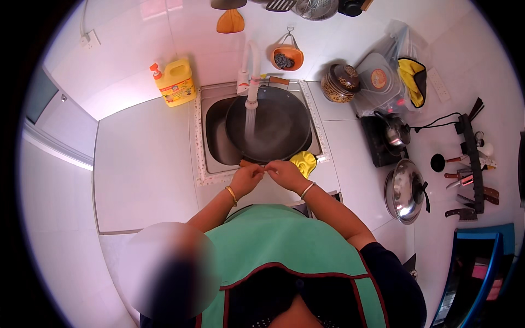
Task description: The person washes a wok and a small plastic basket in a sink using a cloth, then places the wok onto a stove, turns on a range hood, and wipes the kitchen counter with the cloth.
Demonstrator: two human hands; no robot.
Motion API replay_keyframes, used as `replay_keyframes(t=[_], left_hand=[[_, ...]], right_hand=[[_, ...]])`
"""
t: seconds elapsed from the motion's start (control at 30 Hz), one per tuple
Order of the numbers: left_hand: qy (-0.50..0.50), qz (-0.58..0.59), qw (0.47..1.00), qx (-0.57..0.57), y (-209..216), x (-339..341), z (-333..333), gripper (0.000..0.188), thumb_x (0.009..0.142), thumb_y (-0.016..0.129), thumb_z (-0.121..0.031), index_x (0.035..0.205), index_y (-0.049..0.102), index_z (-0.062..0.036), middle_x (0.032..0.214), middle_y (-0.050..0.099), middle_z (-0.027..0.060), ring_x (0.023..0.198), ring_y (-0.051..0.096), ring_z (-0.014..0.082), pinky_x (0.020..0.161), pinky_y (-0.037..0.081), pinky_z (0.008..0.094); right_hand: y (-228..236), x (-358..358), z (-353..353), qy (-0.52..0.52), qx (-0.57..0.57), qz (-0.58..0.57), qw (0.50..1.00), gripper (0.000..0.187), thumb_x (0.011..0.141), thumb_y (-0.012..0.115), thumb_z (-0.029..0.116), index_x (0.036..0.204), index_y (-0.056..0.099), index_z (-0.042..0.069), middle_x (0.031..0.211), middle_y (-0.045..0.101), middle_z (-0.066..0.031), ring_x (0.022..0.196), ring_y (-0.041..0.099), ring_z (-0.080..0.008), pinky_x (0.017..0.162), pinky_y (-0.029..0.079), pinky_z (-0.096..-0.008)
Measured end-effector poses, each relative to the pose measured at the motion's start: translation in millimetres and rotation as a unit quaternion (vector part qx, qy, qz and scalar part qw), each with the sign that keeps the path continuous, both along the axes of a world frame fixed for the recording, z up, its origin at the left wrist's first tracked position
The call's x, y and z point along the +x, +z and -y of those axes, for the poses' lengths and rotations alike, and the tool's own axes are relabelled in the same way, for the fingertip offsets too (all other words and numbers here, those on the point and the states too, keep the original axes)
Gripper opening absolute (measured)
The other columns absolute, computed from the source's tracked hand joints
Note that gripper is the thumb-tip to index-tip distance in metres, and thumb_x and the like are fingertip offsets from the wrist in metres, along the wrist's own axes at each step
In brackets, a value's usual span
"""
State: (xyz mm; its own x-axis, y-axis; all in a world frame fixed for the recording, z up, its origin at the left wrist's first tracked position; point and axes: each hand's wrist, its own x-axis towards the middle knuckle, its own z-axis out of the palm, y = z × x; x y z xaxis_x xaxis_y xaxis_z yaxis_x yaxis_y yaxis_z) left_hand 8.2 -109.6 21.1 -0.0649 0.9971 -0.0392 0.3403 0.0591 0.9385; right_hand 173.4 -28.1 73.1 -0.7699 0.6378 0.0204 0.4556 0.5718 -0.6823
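Note:
A large dark wok [279, 128] rests in the metal sink [214, 128], its wooden handle [246, 163] toward me. Water runs into it from the white faucet [252, 82]. At the sink's front edge, my left hand [248, 179] is closed in a pinch near that handle. Close beside it, my right hand [285, 175] is also pinched, the fingertips of both nearly meeting. Whatever they hold, if anything, is too small to make out. A yellow cloth [304, 162] lies just beyond my right hand on the sink's rim.
A yellow detergent jug [176, 82] stands at the back left. Right of the sink are a brown lidded pot [340, 83], a small saucepan [397, 133] on a black burner and a lidded steel pan [406, 191]. Knives hang on a wall rack [473, 164]. An orange scourer holder [287, 57] hangs behind.

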Motion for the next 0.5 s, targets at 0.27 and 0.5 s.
replay_keyframes(t=[0.27, 0.5], left_hand=[[0.001, -0.019, 1.0, -0.006, -2, -3, -12, 0.014, 0.082, 0.059, -0.016, 0.089, 0.063, -0.0051, 0.077, 0.065, 0.0116, 0.07, 0.063, 0.0256, 0.065, 0.049, 0.0348], [0.077, -0.003, 0.997, -0.013, 4, -39, -46, 0.013, 0.084, 0.059, -0.012, 0.091, 0.062, -0.0016, 0.075, 0.064, 0.0062, 0.069, 0.06, 0.0118, 0.065, 0.048, 0.0262]], right_hand=[[-3, -3, -14, 0.005, 0.007, -0.002, 1.0, 0.014, 0.081, 0.056, 0.015, 0.09, 0.064, 0.006, 0.087, 0.064, -0.0113, 0.081, 0.061, -0.0296, 0.072, 0.048, -0.0355], [-5, -5, -42, -0.004, 0.022, -0.04, 0.999, 0.013, 0.079, 0.055, 0.013, 0.086, 0.064, 0.008, 0.081, 0.063, -0.0119, 0.077, 0.06, -0.0311, 0.069, 0.048, -0.0391]])
